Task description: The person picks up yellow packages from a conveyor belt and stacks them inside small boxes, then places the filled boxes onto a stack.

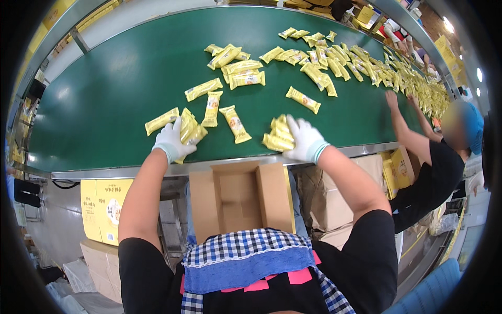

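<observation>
In a white glove, my left hand [171, 141] curves around the left side of a small bunch of yellow snack packets [191, 129] at the belt's near edge. My right hand [305, 140], gloved the same way, presses against the right side of another bunch of yellow snack packets [277, 135]. Parts of both bunches are hidden under the fingers. Between the hands lie two single packets, one [236, 124] tilted and one [212, 109] nearly upright. Right below, against my body, stands an open cardboard box [239, 194] with its flaps spread; its visible inside is bare brown card.
The green conveyor belt [120, 78] has a metal rim. A large heap of packets [387, 70] spreads over its far right. A co-worker in a blue cap [473, 125] reaches in from the right. Yellow printed cartons [104, 209] and wrapped brown bundles [348, 188] stand below the belt.
</observation>
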`<state>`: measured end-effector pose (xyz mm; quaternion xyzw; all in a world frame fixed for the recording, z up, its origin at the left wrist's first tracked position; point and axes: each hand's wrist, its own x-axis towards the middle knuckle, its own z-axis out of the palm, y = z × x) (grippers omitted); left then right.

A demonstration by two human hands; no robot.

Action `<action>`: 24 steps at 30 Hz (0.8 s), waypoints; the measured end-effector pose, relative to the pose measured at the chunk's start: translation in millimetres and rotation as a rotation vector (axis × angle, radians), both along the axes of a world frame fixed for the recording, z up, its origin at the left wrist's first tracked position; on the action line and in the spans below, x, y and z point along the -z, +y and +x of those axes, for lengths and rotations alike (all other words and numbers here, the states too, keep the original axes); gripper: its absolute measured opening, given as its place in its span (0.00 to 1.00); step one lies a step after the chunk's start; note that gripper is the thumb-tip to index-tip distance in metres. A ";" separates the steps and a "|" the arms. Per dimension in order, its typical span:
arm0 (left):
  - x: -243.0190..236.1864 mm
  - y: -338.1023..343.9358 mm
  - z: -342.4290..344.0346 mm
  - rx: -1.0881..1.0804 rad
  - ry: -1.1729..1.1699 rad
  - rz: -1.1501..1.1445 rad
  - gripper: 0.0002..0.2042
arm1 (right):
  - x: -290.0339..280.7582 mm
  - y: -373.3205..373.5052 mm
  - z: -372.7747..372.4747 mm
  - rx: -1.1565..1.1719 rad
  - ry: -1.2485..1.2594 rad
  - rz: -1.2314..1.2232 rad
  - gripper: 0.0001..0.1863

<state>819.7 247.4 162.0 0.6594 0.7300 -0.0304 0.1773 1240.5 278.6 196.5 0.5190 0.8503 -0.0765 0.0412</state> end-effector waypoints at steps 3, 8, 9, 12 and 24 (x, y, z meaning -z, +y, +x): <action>-14.5 -24.3 -17.5 -0.067 -0.330 0.311 0.56 | -88.1 -35.6 -44.1 -0.184 0.248 0.095 0.54; -98.3 -87.3 33.6 0.053 -0.252 0.481 0.52 | -114.5 -130.9 -132.8 -0.501 -0.358 -0.246 0.50; -104.5 -94.6 48.9 0.108 -0.214 0.487 0.52 | -80.7 -135.6 -146.0 -0.497 -0.452 -0.282 0.49; -111.7 -131.7 76.2 0.272 -0.074 0.455 0.50 | 12.8 -129.9 -173.7 -0.409 -0.510 -0.252 0.50; -107.2 -160.3 150.8 0.790 0.028 -0.529 0.42 | 81.6 -98.5 -161.8 -0.522 -0.621 -0.480 0.65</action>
